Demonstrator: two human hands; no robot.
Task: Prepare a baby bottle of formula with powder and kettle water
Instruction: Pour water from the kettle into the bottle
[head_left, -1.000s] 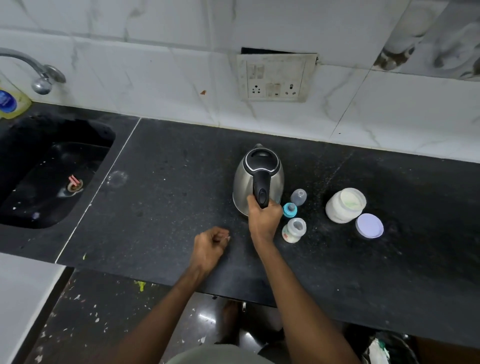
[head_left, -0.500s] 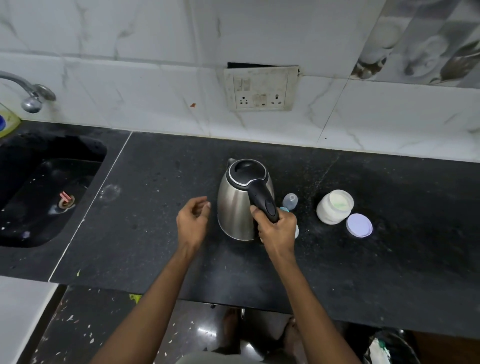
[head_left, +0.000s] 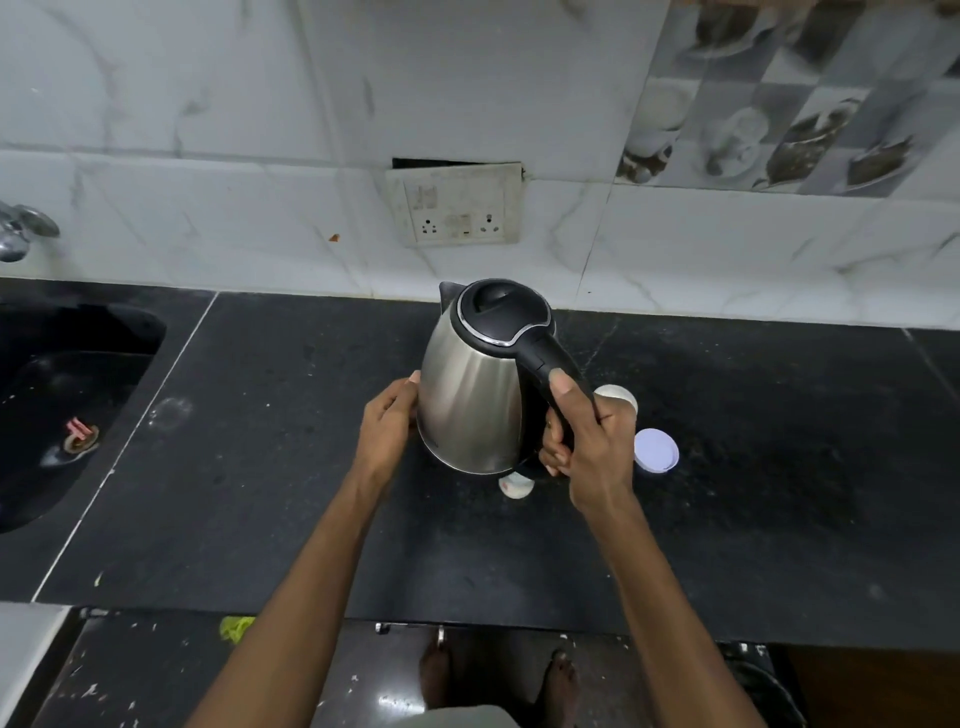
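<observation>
A steel kettle with its black lid closed is held above the black tabletop, hiding most of a baby bottle beneath it; contents cannot be seen. A white powder jar peeks out behind the right hand, its lid lying beside. That hand's fingers wrap the handle. The left hand, fingers relaxed, touches the kettle's side.

Steel kettle with black lid shut, lifted above counter, bottle partly hidden beneath
</observation>
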